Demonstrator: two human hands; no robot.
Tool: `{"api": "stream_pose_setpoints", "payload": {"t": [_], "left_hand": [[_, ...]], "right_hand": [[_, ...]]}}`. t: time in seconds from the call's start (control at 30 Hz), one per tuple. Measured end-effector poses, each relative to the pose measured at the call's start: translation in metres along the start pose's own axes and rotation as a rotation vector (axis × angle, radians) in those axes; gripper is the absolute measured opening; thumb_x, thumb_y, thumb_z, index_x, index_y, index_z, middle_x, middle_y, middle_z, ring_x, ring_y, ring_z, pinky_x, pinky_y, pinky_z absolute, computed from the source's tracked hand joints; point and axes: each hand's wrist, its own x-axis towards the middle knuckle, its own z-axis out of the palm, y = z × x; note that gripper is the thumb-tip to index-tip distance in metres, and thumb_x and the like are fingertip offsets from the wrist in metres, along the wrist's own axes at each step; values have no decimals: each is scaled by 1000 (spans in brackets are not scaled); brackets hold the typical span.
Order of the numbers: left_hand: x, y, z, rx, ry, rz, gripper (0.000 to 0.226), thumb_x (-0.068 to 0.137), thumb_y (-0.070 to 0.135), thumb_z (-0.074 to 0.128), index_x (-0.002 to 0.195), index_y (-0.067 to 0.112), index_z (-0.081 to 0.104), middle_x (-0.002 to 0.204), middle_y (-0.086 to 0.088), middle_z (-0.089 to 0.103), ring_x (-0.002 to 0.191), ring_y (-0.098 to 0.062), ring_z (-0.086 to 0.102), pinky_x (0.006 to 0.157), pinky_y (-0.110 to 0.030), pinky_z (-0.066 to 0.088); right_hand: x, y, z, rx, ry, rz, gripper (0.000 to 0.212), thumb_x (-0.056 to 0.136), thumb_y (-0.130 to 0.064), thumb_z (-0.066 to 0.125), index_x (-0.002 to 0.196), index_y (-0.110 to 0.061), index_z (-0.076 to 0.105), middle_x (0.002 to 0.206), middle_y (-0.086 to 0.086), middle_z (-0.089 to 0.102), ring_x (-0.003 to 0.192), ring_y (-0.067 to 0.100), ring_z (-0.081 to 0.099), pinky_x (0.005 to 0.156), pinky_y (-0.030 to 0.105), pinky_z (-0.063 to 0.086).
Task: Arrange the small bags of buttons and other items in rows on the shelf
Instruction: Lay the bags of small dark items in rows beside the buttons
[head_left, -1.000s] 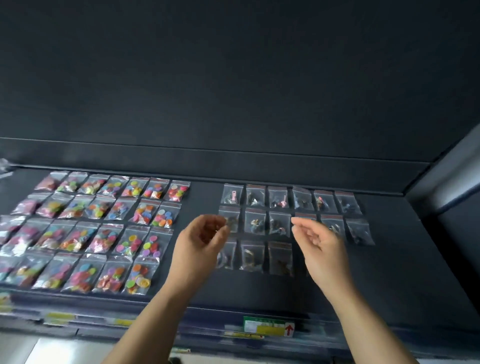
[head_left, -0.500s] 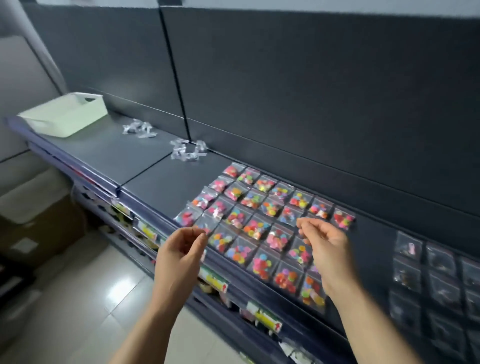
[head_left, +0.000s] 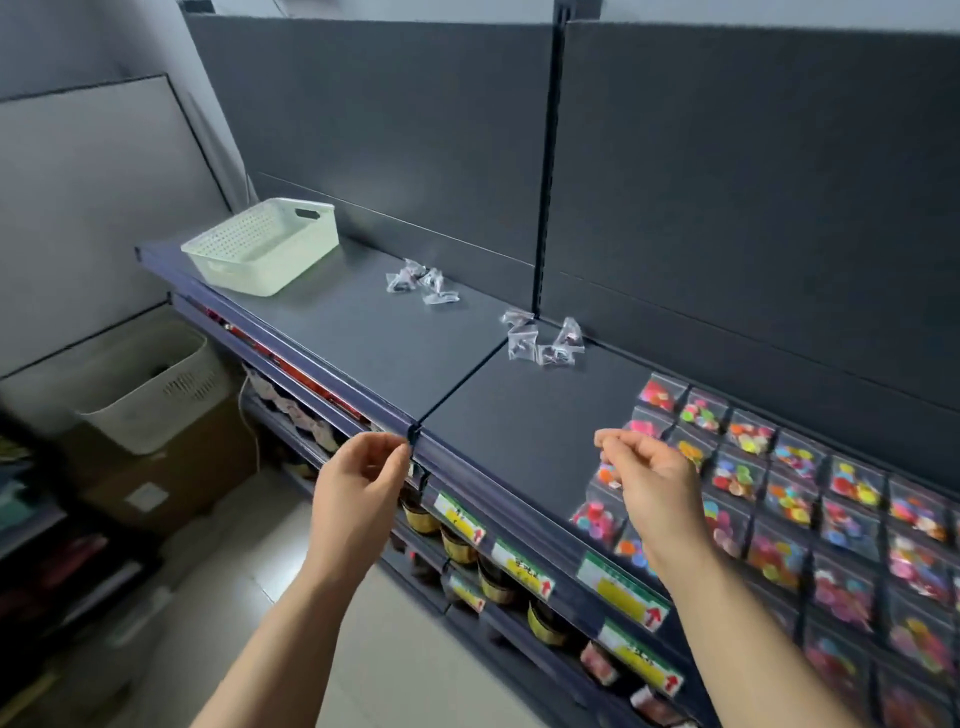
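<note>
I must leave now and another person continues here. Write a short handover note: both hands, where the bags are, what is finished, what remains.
Left hand: loosely curled, holds nothing, in front of the shelf edge.
Right hand: loosely curled, holds nothing, above the left end of the button bags.
Done: button bags lie in neat rows on the right of the shelf.
Left: two loose heaps of clear bags, one at the shelf joint, one further left, are not yet in rows.
Basket at the far left looks empty.
</note>
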Motion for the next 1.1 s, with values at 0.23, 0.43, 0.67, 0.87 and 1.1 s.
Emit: {"api": "stream_pose_setpoints", "payload": {"t": [0.23,0.43,0.67,0.87,1.1], "left_hand": [[101,-3,49,39,-117,16,6,88,20,64,85,22,68,78,6,69,67,-8,61,60,-18,44],[174,-11,91,70,-213,14,8,87,18,65,83,24,68,76,6,70,63,-7,59,61,-19,44],[236,-18,133,198,-375,66,5,85,19,67,86,22,71,74,8,64,58,-7,52,65,-23,44],[269,-12,184,453,-699,341,35,83,29,68,118,28,65,121,8,60,94,-18,63,80,-25,46],[284,-23,187,554,-871,495,9,83,30,65,90,26,69,94,11,57,85,-13,60,71,-24,45]], "right_hand": [[89,-3,40,-97,66,-38,10,93,-25,59,92,-25,68,85,-14,67,75,3,58,62,14,44],[183,12,71,-413,-18,-160,22,92,-17,59,112,-15,69,109,-5,63,90,10,56,76,14,36],[221,27,81,-703,-172,-227,29,82,-14,71,110,-20,68,105,-9,62,85,8,50,75,16,37],[220,22,73,-544,-164,-23,28,80,-9,71,100,-29,69,69,-11,52,54,-1,43,57,12,38],[215,13,73,-164,47,149,22,92,-15,56,92,-29,72,90,-1,70,83,19,64,81,35,52]]}}
